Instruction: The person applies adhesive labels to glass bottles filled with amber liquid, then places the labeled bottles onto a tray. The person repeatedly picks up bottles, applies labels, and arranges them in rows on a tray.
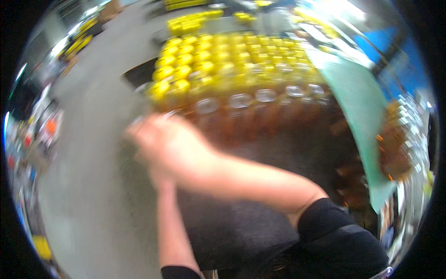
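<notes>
Both my hands are blurred and close together at the left front corner of a dark table. My right hand (174, 136) reaches across from the right and overlaps my left hand (144, 139), so I cannot tell what either grips. Clear rims of jars or bottles show just beside the fingers. Past the hands stand rows of glass jars or bottles with reddish-brown contents (240, 118) and clear tops. Behind these, many similar containers with yellow caps (181, 71) are packed tightly together.
A pale green sheet or panel (355, 90) edges the table on the right, with more clear-topped containers (400, 139) beyond it. Grey floor (87, 139) runs along the left. Cluttered goods line the far left, and yellow crates or stacks (82, 36) stand at the upper left.
</notes>
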The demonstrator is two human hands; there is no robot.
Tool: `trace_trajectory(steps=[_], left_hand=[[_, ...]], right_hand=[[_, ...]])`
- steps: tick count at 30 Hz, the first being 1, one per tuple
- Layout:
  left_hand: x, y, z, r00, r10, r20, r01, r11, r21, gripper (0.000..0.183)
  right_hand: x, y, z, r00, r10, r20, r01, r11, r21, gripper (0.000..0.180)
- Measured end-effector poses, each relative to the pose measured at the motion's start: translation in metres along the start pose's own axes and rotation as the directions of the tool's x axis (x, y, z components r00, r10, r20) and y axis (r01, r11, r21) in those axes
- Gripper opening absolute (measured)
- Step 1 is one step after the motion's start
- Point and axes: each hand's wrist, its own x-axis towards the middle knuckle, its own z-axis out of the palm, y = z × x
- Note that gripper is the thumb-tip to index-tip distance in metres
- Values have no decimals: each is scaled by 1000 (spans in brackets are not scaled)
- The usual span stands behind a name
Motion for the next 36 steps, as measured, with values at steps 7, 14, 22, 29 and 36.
trace_trajectory(steps=[7,14,22,29,36], left_hand=[[-16,-48,-7,998,-57,-14,55,993,-105,62],[-42,96,1,960,-33,-278,35,999,2,55],[-109,409,111,900,430,-68,-389,726,-567,45],[-186,608,184,486,837,252,-397,469,-789,56],[-223,703,231,422,859,291,-413,468,-781,49]], right_hand=[[-89,-32,-94,997,33,63,-47,974,223,56],[-177,-56,-201,977,184,104,-208,928,308,62],[-274,-96,-442,993,104,58,-94,984,-151,40],[-302,-75,-666,884,67,-463,-445,426,-788,48],[-261,-17,-742,843,477,-250,-538,761,-363,45]])
